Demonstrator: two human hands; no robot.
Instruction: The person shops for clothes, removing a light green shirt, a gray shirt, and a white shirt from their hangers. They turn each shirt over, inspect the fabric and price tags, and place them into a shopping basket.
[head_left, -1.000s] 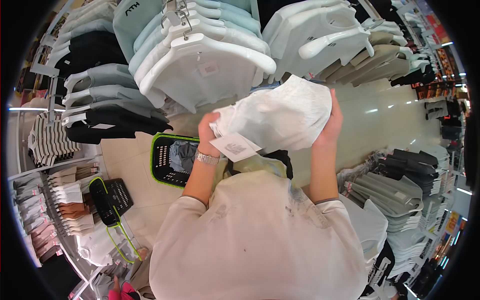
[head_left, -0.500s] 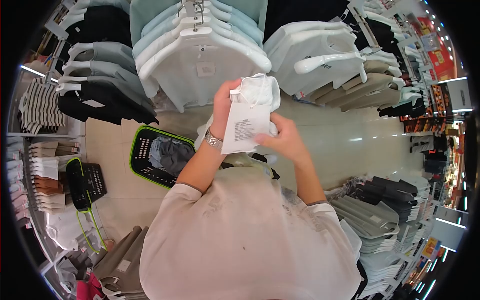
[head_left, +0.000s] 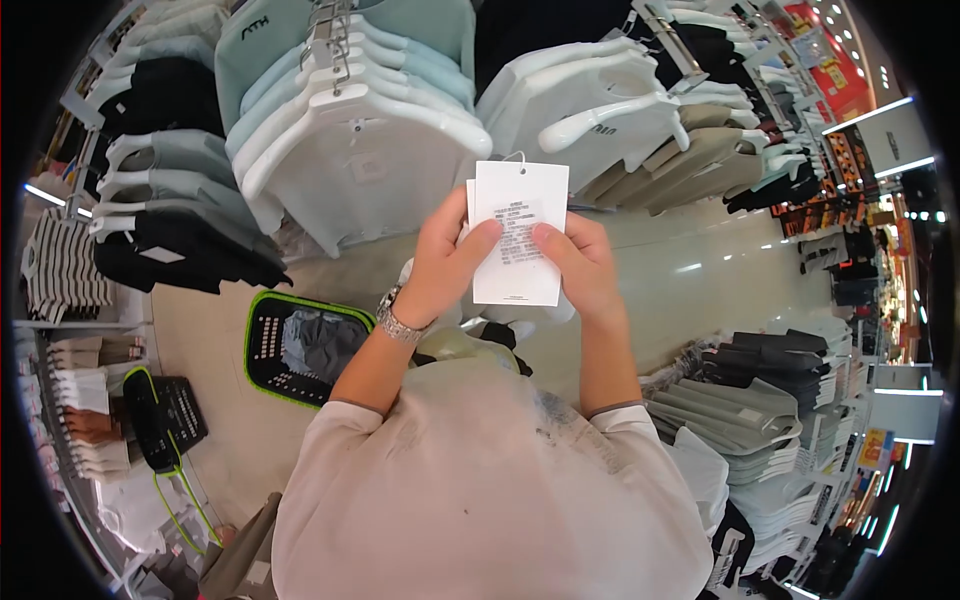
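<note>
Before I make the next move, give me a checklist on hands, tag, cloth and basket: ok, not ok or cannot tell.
1. Left hand on the white tag: ok, thumb on its front.
2. Right hand on the tag: ok, thumb on its front.
3. Printed side facing the camera: ok.
4. Print fully uncovered: not ok, the thumbs overlap its edges.
5. Grip on the white cloth behind the tag: cannot tell, mostly hidden.
6. Grey clothing inside the green-rimmed basket: ok.

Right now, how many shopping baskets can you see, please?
2: the nearer basket, on the floor left of the hands, with grey clothes inside; the second basket, farther left. More may be hidden.
</note>
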